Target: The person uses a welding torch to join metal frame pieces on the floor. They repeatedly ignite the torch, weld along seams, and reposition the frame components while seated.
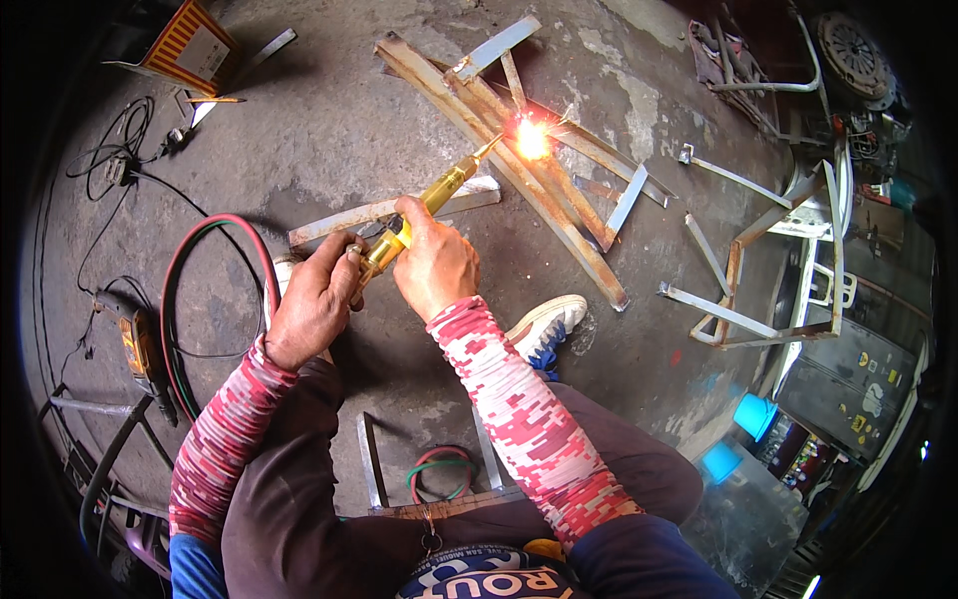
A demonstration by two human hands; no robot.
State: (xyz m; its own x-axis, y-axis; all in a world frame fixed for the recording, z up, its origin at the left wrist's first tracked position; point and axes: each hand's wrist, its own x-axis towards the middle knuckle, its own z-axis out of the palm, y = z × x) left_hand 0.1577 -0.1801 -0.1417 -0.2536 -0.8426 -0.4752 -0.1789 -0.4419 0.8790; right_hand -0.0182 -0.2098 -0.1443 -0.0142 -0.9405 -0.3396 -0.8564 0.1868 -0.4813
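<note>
A yellow and brass gas torch (447, 187) slants up and to the right, its narrow tip by a bright orange glow with sparks (532, 138). My right hand (439, 268) is closed round its yellow body. At the torch's rear, the fingers of my left hand (314, 307) pinch around the brass valve end. The glow sits on rusty steel bars (574, 200) lying crossed on the floor, and hides the metal under it. Another angle bar (344, 217) lies beneath the torch. Red and green hoses (172, 290) loop at my left.
A yellow-and-black power tool (137, 344) and black cables (120, 165) lie at the left. A striped box (190, 50) stands far left. Welded frames (733, 270) rest at the right, near blue containers (755, 415). My shoe (547, 321) is close to a long bar.
</note>
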